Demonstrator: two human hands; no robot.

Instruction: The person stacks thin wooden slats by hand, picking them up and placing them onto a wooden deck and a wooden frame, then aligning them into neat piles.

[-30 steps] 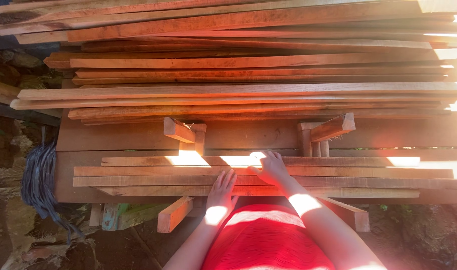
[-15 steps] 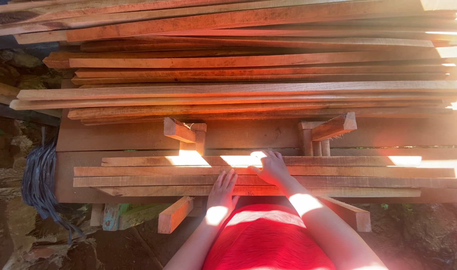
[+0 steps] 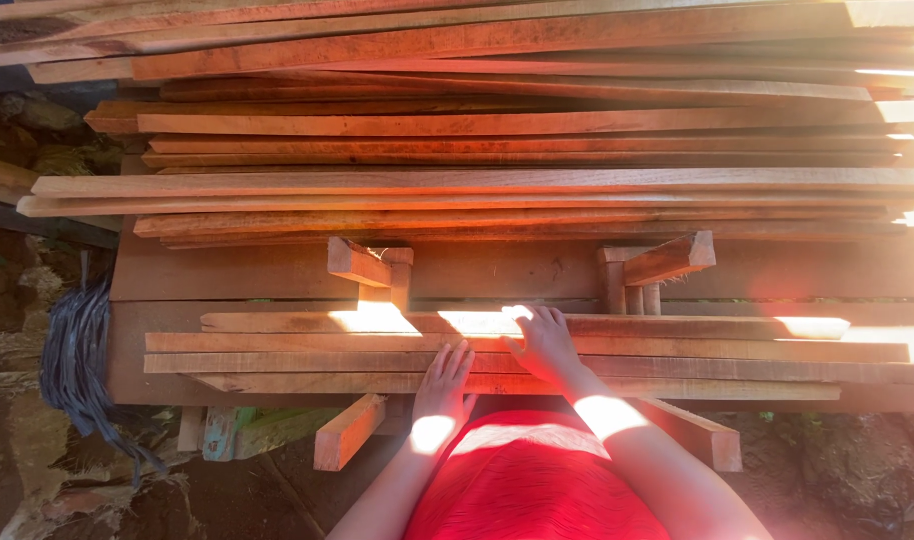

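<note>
Wooden slats (image 3: 497, 350), four long thin ones, lie side by side on the near edge of a wide plank bench (image 3: 227, 280), right in front of the person. Left hand (image 3: 443, 385) rests flat on the nearest slats, fingers straight and together, gripping nothing. Right hand (image 3: 545, 342) lies palm down one slat further in, fingers spread loosely (tips in a bright sun patch, so curl is hard to read). Big slat stack (image 3: 497, 130) sits behind. Dark cord bundle (image 3: 77, 365) hangs off the bench's left end.
</note>
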